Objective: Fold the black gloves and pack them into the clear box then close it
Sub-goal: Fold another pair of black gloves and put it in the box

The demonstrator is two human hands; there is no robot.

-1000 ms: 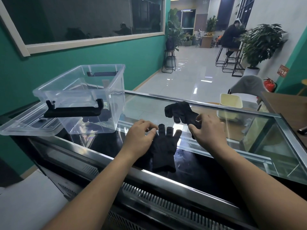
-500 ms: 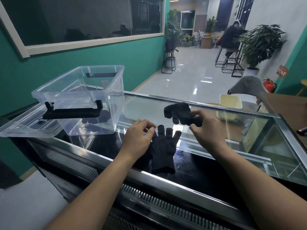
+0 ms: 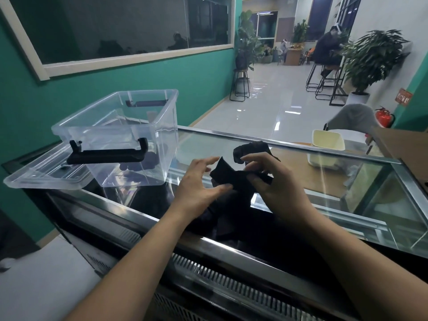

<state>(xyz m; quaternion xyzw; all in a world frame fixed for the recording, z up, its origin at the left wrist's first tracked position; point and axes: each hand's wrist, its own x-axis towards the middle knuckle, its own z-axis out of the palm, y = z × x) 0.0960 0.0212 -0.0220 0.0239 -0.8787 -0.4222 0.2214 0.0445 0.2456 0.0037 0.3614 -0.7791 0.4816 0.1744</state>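
Note:
A black glove [image 3: 228, 176] is lifted off the glass counter [image 3: 335, 205], bent over between both hands. My right hand [image 3: 271, 179] pinches its right part; my left hand [image 3: 200, 181] touches its left edge with thumb and fingers spread. A second black glove [image 3: 251, 150] lies crumpled on the glass just beyond my right hand. The clear box [image 3: 120, 135] stands open at the left with black latch handles; something dark shows through its near wall, but I cannot tell whether it lies inside. Its clear lid [image 3: 44, 176] lies under and beside it.
A cream tub [image 3: 327, 147] sits on a wooden table seen beyond the glass at the right. The counter's metal front edge [image 3: 231, 249] runs below my forearms. A green wall is at the left. Stools, plants and a seated person are far across the tiled floor.
The near glove lay flat under my left hand; now both hands hold it raised and bent over. My right hand has left the far glove and come to the near one.

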